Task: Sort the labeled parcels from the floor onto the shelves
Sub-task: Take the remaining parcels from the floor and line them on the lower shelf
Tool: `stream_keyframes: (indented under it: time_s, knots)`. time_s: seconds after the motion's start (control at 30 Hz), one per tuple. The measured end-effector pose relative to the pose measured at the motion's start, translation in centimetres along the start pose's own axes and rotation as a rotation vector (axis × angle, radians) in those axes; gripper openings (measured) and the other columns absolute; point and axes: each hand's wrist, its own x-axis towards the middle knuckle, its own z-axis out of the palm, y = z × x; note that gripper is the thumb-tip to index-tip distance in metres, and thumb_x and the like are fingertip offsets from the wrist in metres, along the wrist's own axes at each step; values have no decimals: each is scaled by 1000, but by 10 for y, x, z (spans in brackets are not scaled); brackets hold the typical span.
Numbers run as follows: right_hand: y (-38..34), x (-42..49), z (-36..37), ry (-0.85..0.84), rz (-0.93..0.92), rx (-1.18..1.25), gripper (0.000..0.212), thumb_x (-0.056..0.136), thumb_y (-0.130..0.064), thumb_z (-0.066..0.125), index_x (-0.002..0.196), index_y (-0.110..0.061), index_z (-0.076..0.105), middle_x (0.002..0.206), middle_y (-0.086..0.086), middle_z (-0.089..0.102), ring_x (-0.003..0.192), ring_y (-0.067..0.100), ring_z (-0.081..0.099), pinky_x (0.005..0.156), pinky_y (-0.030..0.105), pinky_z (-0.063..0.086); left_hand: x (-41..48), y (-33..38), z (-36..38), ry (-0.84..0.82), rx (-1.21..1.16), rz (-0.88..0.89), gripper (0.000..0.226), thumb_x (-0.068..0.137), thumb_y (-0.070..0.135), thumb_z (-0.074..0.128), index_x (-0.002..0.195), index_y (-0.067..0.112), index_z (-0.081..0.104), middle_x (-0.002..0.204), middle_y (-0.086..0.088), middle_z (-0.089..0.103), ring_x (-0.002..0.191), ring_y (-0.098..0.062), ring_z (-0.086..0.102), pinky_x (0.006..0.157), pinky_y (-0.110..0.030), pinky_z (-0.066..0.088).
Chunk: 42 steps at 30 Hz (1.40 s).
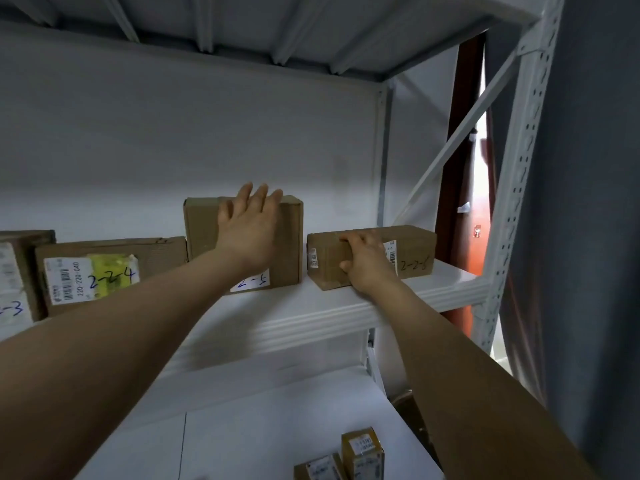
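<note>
**Squaring Up Parcels on the Shelf**

Pressing the left hand (249, 233), fingers straight, flat against the upright parcel (204, 230) standing on the shelf (346, 317); gripping with the right hand (367, 266), fingers curled over the top, the long parcel (415, 244) lying just right of the upright parcel. Left of the upright parcel, already shelved: a labelled box (156, 258) marked 2-2-4. Seemingly near done with this pair; floor unseen, remainder impossible to judge.
</note>
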Motion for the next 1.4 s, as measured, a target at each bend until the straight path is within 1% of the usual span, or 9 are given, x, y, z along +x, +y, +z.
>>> stream_keyframes:
  time_s: [0.23, 0.67, 0.8, 0.9, 1.0, 1.07, 1.17, 1.27, 1.4]
  knots:
    - [-4, 23, 15, -11, -54, -37, 63, 94, 5, 48, 149, -25, 42, 154, 11, 33, 141, 30, 29, 111, 45, 39, 2, -6, 6, 29, 21, 1, 92, 85, 10, 58, 157, 24, 4, 165, -5, 9, 152, -28, -6, 119, -56, 3]
    - [-9, 36, 31, -61, -84, 6, 72, 87, 6, 56, 151, -24, 37, 158, 12, 24, 151, 32, 11, 123, 49, 21, 0, -11, 10, 28, -15, 8, 90, 84, 15, 60, 157, 21, 9, 158, -8, 24, 149, -30, 11, 118, -53, 13]
    - [-12, 32, 29, -97, -28, 15, 78, 92, 7, 53, 157, -26, 26, 168, 11, 2, 155, 28, -11, 125, 50, 10, -3, -10, 11, 45, -28, 16, 92, 81, 12, 61, 157, 21, 10, 156, -9, 23, 147, -31, 13, 117, -53, 14]
    - [-20, 22, 33, -37, 4, 60, 79, 92, 10, 52, 157, -26, 27, 168, 10, -6, 154, 27, -15, 125, 44, 7, -9, -9, 10, 41, -24, 53, 91, 77, 10, 61, 155, 20, 15, 149, -11, 28, 137, -33, 24, 112, -50, 21]
    - [-25, 12, 40, 23, 17, 80, 84, 87, 17, 45, 156, -28, 29, 168, 8, -1, 155, 28, -7, 124, 44, 17, -16, -8, 9, 26, -13, 109, 84, 74, 11, 60, 150, 18, 24, 141, -13, 33, 130, -34, 29, 109, -47, 24]
    - [-32, 5, 43, 61, 14, 91, 79, 86, 14, 46, 153, -26, 33, 164, 10, 13, 152, 33, 15, 119, 43, 31, -24, -8, 9, -2, -22, 142, 79, 74, 12, 59, 147, 18, 29, 136, -11, 38, 128, -34, 30, 107, -46, 24]
    - [-47, -8, 43, 196, 54, 111, 54, 90, 4, 52, 140, -16, 47, 145, 14, 40, 122, 32, 52, 95, 39, 50, -36, -14, 8, -33, -80, 200, 70, 74, 12, 57, 140, 19, 35, 129, -6, 48, 124, -31, 34, 102, -44, 26]
    - [-68, -26, 44, 284, 70, 141, 18, 98, -15, 49, 113, -18, 58, 114, 6, 62, 96, 26, 62, 74, 32, 47, -51, -26, 8, -42, -175, 225, 68, 74, 13, 55, 138, 22, 36, 115, 0, 62, 120, -27, 41, 94, -41, 28]
    - [-105, -55, 54, 205, 79, 145, 21, 101, -33, 46, 91, -22, 61, 88, 0, 67, 80, 22, 61, 63, 31, 39, -81, -49, 0, -35, -234, 211, 47, 79, 12, 53, 124, 23, 48, 100, 1, 66, 110, -25, 47, 91, -38, 28]
